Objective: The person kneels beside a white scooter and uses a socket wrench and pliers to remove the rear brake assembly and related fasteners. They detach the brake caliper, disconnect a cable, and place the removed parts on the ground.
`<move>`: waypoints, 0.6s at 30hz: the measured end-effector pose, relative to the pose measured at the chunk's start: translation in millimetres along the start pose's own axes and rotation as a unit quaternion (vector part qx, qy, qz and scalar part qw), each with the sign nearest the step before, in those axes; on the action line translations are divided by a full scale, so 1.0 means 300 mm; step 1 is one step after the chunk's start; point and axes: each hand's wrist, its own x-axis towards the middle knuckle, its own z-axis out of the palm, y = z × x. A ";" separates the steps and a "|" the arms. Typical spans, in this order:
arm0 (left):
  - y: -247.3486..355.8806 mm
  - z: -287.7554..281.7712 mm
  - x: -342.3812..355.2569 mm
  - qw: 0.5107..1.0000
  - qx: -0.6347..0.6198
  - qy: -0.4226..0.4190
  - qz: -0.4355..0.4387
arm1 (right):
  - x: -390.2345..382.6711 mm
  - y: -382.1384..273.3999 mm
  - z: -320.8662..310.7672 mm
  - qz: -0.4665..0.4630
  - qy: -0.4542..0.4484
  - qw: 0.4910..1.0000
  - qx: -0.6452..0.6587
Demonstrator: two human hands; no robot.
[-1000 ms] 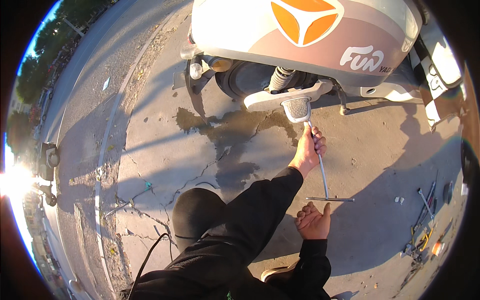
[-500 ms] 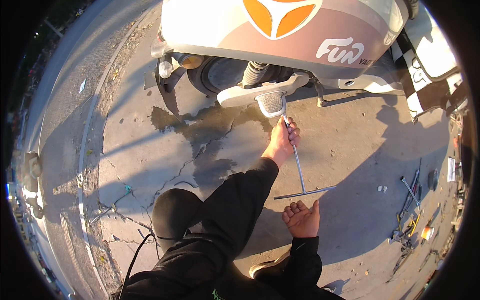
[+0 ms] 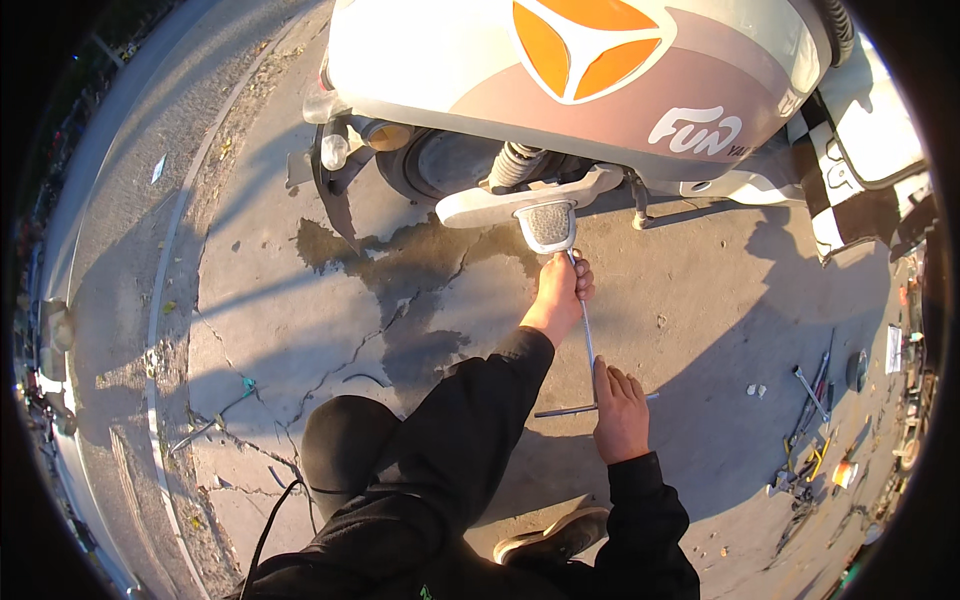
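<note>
My left hand (image 3: 560, 293) is closed around the upper shaft of a metal T-handle wrench (image 3: 587, 338), just below a scooter's white side arm. The wrench's far end goes up toward the grey-faced, white-rimmed cover (image 3: 548, 226) on that arm; my fist partly hides where it meets the scooter. Over the wrench's crossbar lies my right hand (image 3: 622, 418), back upward, one digit pointing along the shaft and the other fingers bent over the bar. The bar shows on both sides of this hand. Above stands the scooter (image 3: 460, 75), white and mauve with an orange emblem.
Wrenches and other hand tools (image 3: 815, 395) lie on the ground at right, near a small orange-and-white roll (image 3: 845, 473). A dark wet stain (image 3: 425, 300) marks the cracked concrete left of my hands. A checkered cover (image 3: 835, 200) hangs at upper right.
My right hand has turned from palm up below the crossbar to back up over it, moving upward. My left hand stays on the shaft. The view has shifted slightly.
</note>
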 end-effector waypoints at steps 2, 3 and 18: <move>0.000 -0.017 0.018 0.998 -0.013 -0.039 -0.042 | 0.058 0.034 -0.061 0.114 -0.155 0.940 0.281; 0.000 -0.029 0.028 0.997 -0.024 -0.055 -0.057 | 0.099 0.052 -0.085 0.085 -0.152 0.929 0.327; -0.120 0.028 -0.096 0.957 0.185 0.101 0.198 | 0.297 -0.039 -0.014 0.158 -0.192 0.966 -0.070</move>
